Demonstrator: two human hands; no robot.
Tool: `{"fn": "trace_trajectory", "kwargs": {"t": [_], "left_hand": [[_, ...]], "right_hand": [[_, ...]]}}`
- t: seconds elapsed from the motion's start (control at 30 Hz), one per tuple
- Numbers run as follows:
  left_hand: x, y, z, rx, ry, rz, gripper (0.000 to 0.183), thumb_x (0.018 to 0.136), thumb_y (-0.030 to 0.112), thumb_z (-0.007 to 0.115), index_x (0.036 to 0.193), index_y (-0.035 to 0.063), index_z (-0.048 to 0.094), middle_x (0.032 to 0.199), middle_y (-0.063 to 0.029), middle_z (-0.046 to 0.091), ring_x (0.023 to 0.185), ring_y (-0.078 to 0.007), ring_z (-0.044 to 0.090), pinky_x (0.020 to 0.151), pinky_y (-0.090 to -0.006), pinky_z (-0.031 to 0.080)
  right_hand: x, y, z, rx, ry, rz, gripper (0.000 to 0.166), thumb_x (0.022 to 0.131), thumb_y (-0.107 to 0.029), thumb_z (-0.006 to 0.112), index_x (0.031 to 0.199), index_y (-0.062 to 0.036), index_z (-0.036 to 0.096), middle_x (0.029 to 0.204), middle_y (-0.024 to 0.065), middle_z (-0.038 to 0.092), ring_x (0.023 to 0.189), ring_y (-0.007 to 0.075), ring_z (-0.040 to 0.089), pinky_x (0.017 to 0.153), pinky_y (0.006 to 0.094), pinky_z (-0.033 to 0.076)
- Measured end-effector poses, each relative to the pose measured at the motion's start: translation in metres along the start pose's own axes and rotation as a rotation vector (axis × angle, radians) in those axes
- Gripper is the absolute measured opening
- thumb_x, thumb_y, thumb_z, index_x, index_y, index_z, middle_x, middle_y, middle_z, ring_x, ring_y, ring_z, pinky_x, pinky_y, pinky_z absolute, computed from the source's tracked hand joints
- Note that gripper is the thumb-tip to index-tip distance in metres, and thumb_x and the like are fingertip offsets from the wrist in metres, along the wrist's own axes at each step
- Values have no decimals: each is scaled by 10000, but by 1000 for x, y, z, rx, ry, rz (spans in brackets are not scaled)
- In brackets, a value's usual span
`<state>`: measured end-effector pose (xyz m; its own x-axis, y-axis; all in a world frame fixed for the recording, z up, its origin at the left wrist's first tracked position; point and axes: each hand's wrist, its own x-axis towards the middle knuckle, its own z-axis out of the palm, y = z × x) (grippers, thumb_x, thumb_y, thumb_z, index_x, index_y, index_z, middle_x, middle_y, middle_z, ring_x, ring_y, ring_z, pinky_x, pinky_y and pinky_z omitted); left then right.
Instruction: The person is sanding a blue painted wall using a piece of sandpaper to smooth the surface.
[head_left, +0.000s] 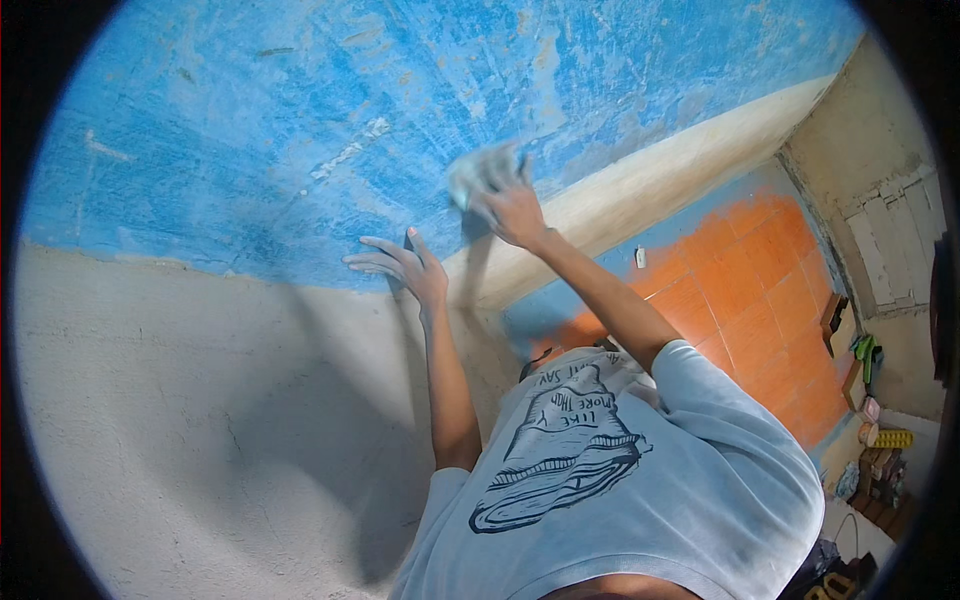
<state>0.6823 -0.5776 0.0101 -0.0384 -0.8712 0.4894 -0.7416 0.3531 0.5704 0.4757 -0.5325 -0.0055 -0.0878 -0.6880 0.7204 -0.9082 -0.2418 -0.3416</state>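
Note:
My left hand rests on the lower part of a blue painted wall, near its border with grey plaster, fingers spread and nothing held. Up and to the right, my right hand presses a pale, flat pad or cloth against the same wall. That hand is blurred, so the exact kind of pad cannot be told. Pale scrapes and worn patches mark the blue paint around both hands.
Grey plastered wall lies at the left. A cream rounded ledge runs below the blue surface, above orange tiles. At the far right are a green item, a yellow item and stacked brown blocks.

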Motion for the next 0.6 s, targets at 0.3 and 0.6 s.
{"fn": "trace_trajectory", "kwargs": {"t": [0.3, 0.6], "left_hand": [[5, -15, 11, 49, -45, 45, 968, 1067, 643, 269, 1592, -34, -181, 1544, -407, -356, 1443, -580, -325, 1165, -712, -94], [6, -26, 19, 69, 30, 130, 912, 1093, 562, 295, 1590, -42, -175, 1531, -442, -335, 1420, -625, -317, 1134, -743, -116]], "right_hand": [[8, 4, -6, -25, 108, -26, 462, 991, -220, 557, 1427, -71, 583, 1581, 345, 341, 1523, 511, 218, 1173, 755, 73], [14, 6, -16, -35, 185, 63, 558, 1015, -198, 534, 1563, -142, 445, 1631, 302, 289, 1526, 496, 223, 1201, 712, 95]]}}
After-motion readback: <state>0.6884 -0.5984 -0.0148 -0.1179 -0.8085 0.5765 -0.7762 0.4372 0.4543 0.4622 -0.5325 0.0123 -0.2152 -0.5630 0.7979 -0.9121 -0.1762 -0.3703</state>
